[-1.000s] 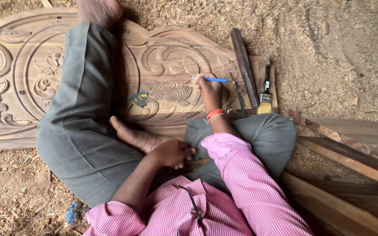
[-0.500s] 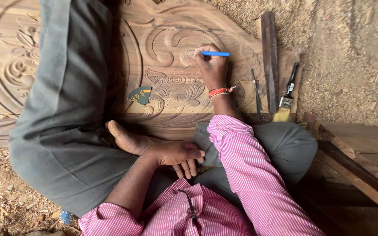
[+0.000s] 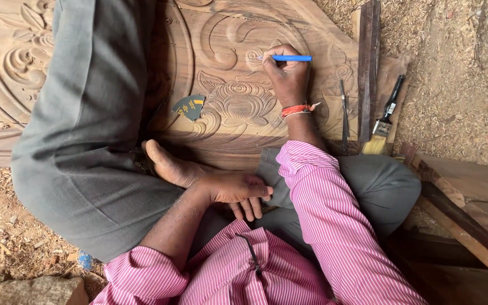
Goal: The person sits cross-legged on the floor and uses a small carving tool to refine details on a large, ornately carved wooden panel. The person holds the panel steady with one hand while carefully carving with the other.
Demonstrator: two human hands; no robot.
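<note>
1. Head view, the work: a person in a pink striped shirt is sitting on a large carved wooden panel that is lying on the sawdust-covered ground. The right hand is resting on the wood near a carved scroll, its fingers clamped together on a blue pen whose tip is touching the surface just above a carved flower.

2. Head view, the other hand: the left hand is lying on the person's bare foot, fingers loosely spread and holding nothing.

3. Head view, progress: the flower, the leaves and the curling scrolls are already standing out in deep relief, so the rough carving is looking largely done across this part. The pen is marking at a small spiral, which suggests finer lines are being drawn here; how much detail is left cannot be told.

4. Head view, tools: a paintbrush and a thin metal tool are lying idle to the right of the wrist, beside a dark wooden strip. A small dark scrap with yellow marks is sitting on the panel to the left of the flower.
</note>
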